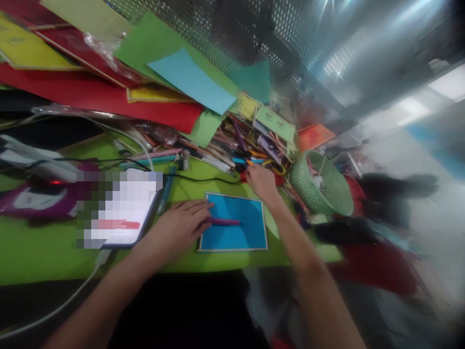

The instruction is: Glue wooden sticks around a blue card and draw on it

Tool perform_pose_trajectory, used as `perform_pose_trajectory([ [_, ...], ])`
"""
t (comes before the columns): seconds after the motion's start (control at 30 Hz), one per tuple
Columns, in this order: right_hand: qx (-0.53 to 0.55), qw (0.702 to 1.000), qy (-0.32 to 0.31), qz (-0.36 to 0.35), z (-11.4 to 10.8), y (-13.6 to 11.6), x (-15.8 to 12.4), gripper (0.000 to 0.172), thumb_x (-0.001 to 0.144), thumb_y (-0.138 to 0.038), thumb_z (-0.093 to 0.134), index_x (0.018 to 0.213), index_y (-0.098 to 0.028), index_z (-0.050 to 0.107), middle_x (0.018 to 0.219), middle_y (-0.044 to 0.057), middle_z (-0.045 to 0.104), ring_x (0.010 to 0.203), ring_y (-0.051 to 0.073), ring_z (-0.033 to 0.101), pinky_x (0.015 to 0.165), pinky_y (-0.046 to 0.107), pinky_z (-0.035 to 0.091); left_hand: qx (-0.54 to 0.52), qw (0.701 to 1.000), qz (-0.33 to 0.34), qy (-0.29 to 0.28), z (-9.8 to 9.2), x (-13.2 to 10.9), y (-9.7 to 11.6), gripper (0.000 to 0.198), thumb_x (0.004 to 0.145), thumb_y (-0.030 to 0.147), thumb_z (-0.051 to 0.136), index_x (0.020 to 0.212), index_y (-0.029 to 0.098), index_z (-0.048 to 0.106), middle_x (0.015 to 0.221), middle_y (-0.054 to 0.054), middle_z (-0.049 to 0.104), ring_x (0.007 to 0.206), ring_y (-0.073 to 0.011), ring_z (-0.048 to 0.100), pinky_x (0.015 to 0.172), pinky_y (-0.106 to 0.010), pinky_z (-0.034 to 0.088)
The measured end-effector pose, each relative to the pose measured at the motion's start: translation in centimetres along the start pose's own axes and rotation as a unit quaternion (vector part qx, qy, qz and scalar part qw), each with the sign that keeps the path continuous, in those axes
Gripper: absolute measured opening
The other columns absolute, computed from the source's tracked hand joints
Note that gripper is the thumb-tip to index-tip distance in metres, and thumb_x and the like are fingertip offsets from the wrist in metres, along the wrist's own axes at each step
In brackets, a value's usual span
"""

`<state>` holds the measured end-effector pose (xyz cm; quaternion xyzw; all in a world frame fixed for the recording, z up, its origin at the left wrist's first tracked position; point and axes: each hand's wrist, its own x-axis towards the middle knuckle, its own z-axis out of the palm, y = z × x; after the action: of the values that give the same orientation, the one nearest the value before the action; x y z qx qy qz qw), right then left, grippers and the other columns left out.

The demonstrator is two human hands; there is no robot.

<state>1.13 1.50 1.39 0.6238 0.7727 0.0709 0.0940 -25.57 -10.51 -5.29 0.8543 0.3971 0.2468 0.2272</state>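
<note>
A blue card (232,237) with a pale border lies on the green tabletop in front of me. My left hand (187,220) rests over its left edge, palm down. A slim pink pen (225,222) sticks out from between the thumb and fingers, lying across the card. Beyond the card's top right corner, my right hand (261,182) reaches into a heap of pens and tools, its fingers closed. Something orange (249,164) shows at its fingertips, but what the fingers grip is hidden. A red object (278,179) lies beside that hand.
Left of my left hand is a lit phone (125,208), partly blurred out, with a white cable (103,259). A black cord (203,181) crosses behind the card. A green basket (319,186) stands at right. Coloured sheets (196,80) and a purple pouch (47,201) lie around.
</note>
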Motion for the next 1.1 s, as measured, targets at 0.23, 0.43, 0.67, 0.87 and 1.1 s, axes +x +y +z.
perform_pose_trajectory([
  [0.23,0.014,1.0,-0.005,-0.015,0.0,0.5,-0.1,0.018,0.101,-0.027,0.058,0.107,-0.022,0.074,0.119,0.009,0.077,0.107,0.026,0.07,0.081,0.031,0.05,0.003,1.0,0.006,-0.001,-0.1,0.0,0.0,0.029,0.106,0.035,0.049,0.119,0.024,0.073,0.143,-0.008,0.069,0.135,-0.0283,0.062,0.114,-0.048,0.048],
  [0.43,0.014,1.0,-0.002,-0.013,0.0,-0.4,0.4,0.024,0.102,-0.021,0.051,0.107,-0.016,0.074,0.121,0.017,0.075,0.105,0.03,0.071,0.081,0.034,0.049,0.026,1.0,-0.002,-0.014,-0.3,0.2,0.3,0.027,0.105,0.032,0.052,0.12,0.022,0.072,0.143,-0.008,0.07,0.133,-0.0293,0.064,0.111,-0.049,0.05],
  [0.67,0.17,0.984,0.053,-0.005,-2.6,2.1,-4.0,0.014,0.098,-0.023,0.059,0.097,-0.02,0.072,0.102,0.006,0.076,0.09,0.021,0.069,0.08,0.03,0.049,0.011,1.0,-0.002,-0.01,-0.2,0.2,0.1,0.026,0.105,0.034,0.051,0.109,0.024,0.074,0.143,-0.007,0.07,0.134,-0.0295,0.064,0.112,-0.051,0.05],
  [0.87,0.463,0.88,-0.027,-0.099,-5.1,4.7,-13.9,0.007,0.094,-0.028,0.071,0.091,-0.022,0.073,0.092,0.004,0.077,0.088,0.019,0.072,0.08,0.031,0.056,0.018,1.0,-0.011,0.011,0.3,0.4,0.1,0.032,0.104,0.034,0.047,0.119,0.022,0.073,0.139,-0.011,0.071,0.128,-0.031,0.067,0.11,-0.05,0.052],
  [1.1,0.613,0.79,-0.004,-0.002,-2.7,4.5,-15.6,0.017,0.093,-0.039,0.074,0.096,-0.023,0.075,0.081,0.004,0.079,0.074,0.018,0.074,0.071,0.03,0.06,0.056,0.998,-0.029,0.01,0.8,1.0,0.8,0.038,0.105,0.033,0.044,0.132,0.021,0.068,0.136,-0.012,0.073,0.122,-0.0311,0.07,0.108,-0.051,0.053],
])
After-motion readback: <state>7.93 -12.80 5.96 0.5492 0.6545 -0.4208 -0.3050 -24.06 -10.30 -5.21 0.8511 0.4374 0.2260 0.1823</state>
